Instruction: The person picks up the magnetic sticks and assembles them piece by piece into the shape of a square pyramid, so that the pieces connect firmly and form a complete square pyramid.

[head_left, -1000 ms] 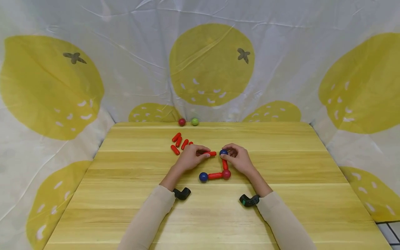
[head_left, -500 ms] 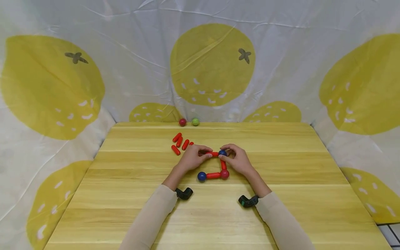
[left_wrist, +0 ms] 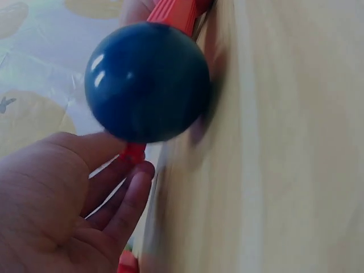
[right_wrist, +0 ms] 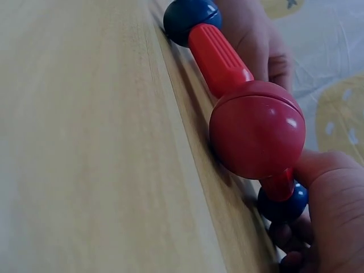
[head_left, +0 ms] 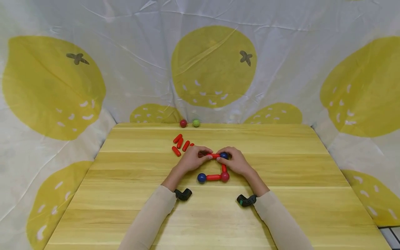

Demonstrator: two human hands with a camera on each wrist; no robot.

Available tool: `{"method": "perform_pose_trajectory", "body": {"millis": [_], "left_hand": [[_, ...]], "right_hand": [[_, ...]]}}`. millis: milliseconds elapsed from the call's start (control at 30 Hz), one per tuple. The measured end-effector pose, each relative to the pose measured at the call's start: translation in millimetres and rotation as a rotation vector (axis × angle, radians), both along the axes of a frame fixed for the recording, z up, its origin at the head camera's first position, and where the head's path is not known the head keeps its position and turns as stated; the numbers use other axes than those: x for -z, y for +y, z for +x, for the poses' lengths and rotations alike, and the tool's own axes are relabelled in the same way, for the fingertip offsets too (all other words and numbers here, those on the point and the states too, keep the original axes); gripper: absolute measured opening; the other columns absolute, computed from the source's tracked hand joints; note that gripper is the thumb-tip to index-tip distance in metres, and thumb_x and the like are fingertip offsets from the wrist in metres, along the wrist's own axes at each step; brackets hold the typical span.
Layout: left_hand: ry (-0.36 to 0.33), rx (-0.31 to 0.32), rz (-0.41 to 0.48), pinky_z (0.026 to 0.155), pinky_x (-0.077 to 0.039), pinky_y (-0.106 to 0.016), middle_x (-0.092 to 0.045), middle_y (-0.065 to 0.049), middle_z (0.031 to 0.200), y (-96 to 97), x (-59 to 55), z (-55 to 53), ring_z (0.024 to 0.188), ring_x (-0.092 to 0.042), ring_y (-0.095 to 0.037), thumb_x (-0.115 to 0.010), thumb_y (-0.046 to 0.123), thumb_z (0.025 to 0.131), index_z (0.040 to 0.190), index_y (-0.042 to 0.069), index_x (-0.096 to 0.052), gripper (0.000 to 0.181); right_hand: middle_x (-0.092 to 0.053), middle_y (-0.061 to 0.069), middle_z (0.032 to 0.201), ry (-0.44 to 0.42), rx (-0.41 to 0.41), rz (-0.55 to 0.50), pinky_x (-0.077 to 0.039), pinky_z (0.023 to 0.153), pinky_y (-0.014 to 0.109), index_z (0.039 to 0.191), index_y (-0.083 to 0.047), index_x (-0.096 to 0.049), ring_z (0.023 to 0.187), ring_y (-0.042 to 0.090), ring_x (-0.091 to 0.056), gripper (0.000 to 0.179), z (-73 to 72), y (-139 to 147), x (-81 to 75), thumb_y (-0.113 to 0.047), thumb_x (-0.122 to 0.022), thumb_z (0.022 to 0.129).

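My left hand (head_left: 191, 159) pinches a red rod (head_left: 214, 156) between thumb and fingers. The rod's right end meets a blue ball (head_left: 224, 156), which my right hand (head_left: 236, 162) holds with thumb and fingertips. From that ball a second red rod (head_left: 224, 168) runs toward me to a crimson ball (head_left: 225, 176). A third red rod (head_left: 214, 177) joins this one to another blue ball (head_left: 201, 178) at the left, so the pieces form a U shape opening leftward. In the left wrist view, that left blue ball (left_wrist: 148, 82) partly hides the pinched rod.
Several loose red rods (head_left: 176, 151) lie behind my left hand. At the table's back edge sit a crimson ball (head_left: 183, 123) and a green ball (head_left: 196, 123), in front of a lemon-print cloth (head_left: 215, 114). The wooden table (head_left: 281, 215) extends on both sides.
My left hand has brought its rod rightward until the end meets the blue ball. The right hand's fingers have shifted left around that ball toward the joint.
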State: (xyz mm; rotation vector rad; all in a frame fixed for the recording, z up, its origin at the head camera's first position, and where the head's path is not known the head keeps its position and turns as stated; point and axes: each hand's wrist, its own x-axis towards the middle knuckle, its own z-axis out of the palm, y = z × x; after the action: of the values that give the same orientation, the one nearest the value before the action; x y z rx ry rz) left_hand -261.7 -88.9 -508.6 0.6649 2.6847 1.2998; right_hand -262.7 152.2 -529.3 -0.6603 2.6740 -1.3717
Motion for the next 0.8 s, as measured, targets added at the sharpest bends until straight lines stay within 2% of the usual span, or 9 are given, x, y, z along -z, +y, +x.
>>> {"method": "perform_pose_trajectory", "body": {"millis": [200,400,600,800], "left_hand": [[0.010,-0.058,0.012,0.081,-0.058,-0.029,-0.074,0.002,0.098,-14.5,-9.5,-6.9,0.087,-0.066,-0.013,-0.073,0.035,0.097,0.119,0.013,-0.076,0.031],[0.060,-0.104,0.018,0.079,-0.057,-0.033,-0.073,-0.005,0.100,-37.3,-18.7,-22.3,0.086,-0.066,-0.019,-0.075,0.033,0.096,0.122,0.009,-0.074,0.035],[0.086,-0.168,-0.013,0.096,-0.058,-0.046,-0.069,-0.016,0.127,-62.2,-27.1,-45.7,0.112,-0.066,-0.032,-0.075,0.027,0.097,0.129,0.006,-0.069,0.039],[0.114,-0.209,-0.078,0.112,-0.046,-0.055,-0.056,-0.024,0.144,-79.7,-33.6,-75.9,0.133,-0.053,-0.045,-0.071,0.026,0.098,0.139,0.001,-0.060,0.050]], "right_hand": [[-0.073,0.005,0.119,-0.015,0.018,-0.005,-0.048,0.105,0.051,0.115,-0.017,-0.076,0.114,0.028,-0.062,0.023,3.1,0.3,-1.5,-0.028,-0.075,0.095],[-0.072,0.004,0.117,-0.010,0.023,0.000,-0.048,0.103,0.048,0.115,-0.018,-0.076,0.111,0.026,-0.061,0.022,3.9,0.0,-0.4,-0.028,-0.074,0.095],[-0.072,0.004,0.117,-0.012,0.015,0.008,-0.048,0.102,0.045,0.115,-0.017,-0.075,0.111,0.025,-0.061,0.021,4.5,-0.6,0.8,-0.026,-0.074,0.096],[-0.072,0.005,0.115,0.017,0.026,0.002,-0.049,0.099,0.046,0.114,-0.017,-0.076,0.108,0.025,-0.061,0.021,5.8,-1.5,1.3,-0.026,-0.074,0.095]]}}
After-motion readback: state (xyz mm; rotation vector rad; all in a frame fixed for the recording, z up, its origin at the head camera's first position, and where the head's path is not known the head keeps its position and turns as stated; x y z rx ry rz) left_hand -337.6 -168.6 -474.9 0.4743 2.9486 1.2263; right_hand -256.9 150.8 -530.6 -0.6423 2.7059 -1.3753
